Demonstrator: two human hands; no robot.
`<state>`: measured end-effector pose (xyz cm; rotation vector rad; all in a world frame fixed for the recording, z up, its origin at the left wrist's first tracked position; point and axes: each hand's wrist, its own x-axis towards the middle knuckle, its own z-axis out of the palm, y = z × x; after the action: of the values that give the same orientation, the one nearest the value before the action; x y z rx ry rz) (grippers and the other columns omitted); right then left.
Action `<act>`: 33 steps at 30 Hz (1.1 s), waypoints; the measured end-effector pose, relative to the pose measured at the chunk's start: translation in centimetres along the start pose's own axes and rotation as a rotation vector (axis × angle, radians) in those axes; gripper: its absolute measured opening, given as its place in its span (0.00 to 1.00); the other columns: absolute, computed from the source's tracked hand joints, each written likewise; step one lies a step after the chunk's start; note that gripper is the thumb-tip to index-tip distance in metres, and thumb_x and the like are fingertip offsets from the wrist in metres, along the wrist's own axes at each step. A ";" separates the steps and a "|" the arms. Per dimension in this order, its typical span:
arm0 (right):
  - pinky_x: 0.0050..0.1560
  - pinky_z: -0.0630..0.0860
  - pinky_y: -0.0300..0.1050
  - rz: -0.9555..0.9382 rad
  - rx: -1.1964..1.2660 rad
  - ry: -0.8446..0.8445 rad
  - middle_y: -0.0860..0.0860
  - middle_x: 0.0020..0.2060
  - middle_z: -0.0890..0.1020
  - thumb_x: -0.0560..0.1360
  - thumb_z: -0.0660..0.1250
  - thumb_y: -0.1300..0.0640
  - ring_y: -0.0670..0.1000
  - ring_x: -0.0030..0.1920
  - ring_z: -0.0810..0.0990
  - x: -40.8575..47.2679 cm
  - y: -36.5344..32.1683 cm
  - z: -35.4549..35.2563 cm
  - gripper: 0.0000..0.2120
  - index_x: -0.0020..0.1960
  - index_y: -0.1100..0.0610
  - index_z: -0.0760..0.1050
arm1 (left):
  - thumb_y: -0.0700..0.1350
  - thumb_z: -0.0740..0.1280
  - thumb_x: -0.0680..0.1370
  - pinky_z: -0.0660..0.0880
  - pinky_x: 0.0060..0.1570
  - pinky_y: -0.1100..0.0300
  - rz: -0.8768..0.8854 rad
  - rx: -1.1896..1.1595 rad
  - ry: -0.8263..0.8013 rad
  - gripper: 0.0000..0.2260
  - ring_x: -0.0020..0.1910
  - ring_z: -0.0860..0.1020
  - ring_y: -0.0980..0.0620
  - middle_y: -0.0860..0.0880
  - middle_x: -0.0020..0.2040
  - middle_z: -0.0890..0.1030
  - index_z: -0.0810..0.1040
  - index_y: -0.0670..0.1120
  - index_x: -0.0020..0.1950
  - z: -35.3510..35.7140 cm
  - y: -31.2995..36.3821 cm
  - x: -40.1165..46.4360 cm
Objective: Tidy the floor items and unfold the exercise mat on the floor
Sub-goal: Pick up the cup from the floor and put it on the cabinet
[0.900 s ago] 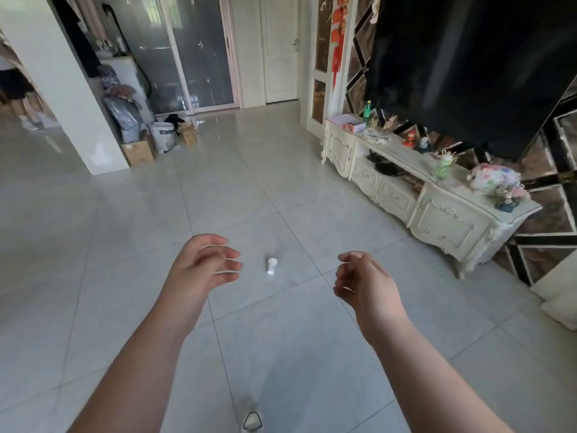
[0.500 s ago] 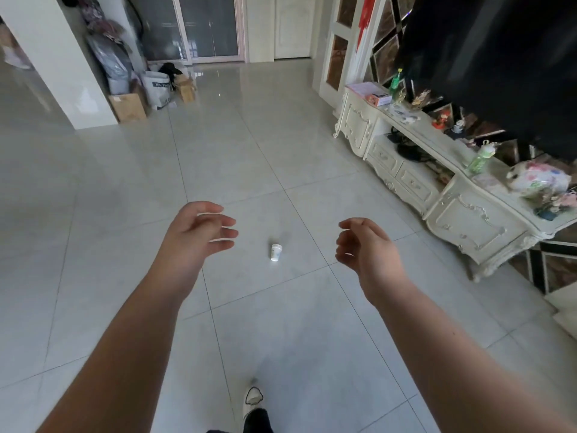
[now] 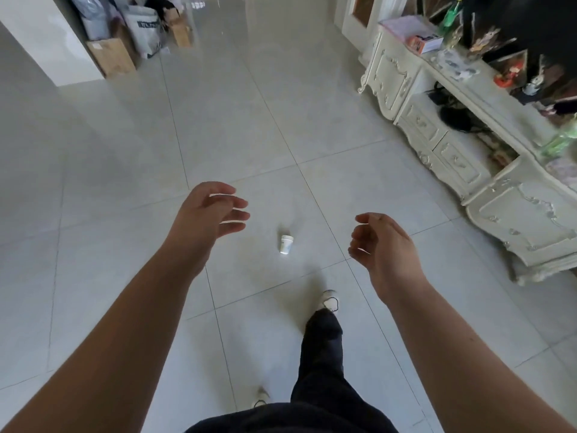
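A small white paper cup point(image 3: 286, 244) lies on the pale tiled floor between my two outstretched hands. My left hand point(image 3: 207, 214) hovers to its left, fingers spread and holding nothing. My right hand point(image 3: 382, 242) hovers to its right, fingers loosely curled and apart, also holding nothing. Both hands are well above the floor and apart from the cup. My right leg in dark trousers, with a white shoe point(image 3: 329, 303), is stepped forward just behind the cup. No exercise mat is in view.
A cream carved TV cabinet point(image 3: 499, 195) with ornaments and bottles runs along the right. At the back left, cardboard boxes point(image 3: 110, 59) and bags point(image 3: 145, 26) stand beside a white pillar point(image 3: 43, 39). Open tile floor lies around the cup.
The view has tilted down and moved forward toward the cup. My right leg has stepped into view. Both hands stay spread on either side of the cup, holding nothing.
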<state>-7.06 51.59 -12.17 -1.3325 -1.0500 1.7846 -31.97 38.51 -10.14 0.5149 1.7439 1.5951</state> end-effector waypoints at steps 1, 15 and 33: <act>0.37 0.79 0.43 0.020 -0.013 -0.013 0.53 0.34 0.79 0.79 0.59 0.59 0.52 0.34 0.79 3.0 0.3 0.5 0.12 0.48 0.57 0.82 | 0.38 0.61 0.77 0.83 0.50 0.49 -0.007 0.009 -0.002 0.10 0.46 0.86 0.44 0.45 0.46 0.86 0.78 0.44 0.56 1.1 -0.6 2.6; 0.38 0.76 0.46 0.339 -0.316 -0.111 0.51 0.31 0.80 0.78 0.58 0.64 0.49 0.32 0.77 48.3 25.9 5.1 0.10 0.47 0.57 0.78 | 0.32 0.58 0.75 0.82 0.46 0.52 -0.208 0.172 0.052 0.14 0.43 0.84 0.49 0.49 0.43 0.85 0.77 0.46 0.52 13.9 -29.5 38.5; 0.59 0.79 0.55 0.484 -0.757 -0.292 0.57 0.57 0.79 0.75 0.72 0.59 0.60 0.58 0.80 74.5 69.6 4.9 0.35 0.77 0.56 0.60 | 0.38 0.64 0.79 0.76 0.64 0.43 -0.845 0.514 -0.379 0.24 0.64 0.78 0.40 0.43 0.64 0.78 0.67 0.51 0.74 14.9 -81.3 59.4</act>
<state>-34.07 83.47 -105.32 -1.9335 -1.8036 2.0613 -47.43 77.72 -102.82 0.2246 1.7186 0.4324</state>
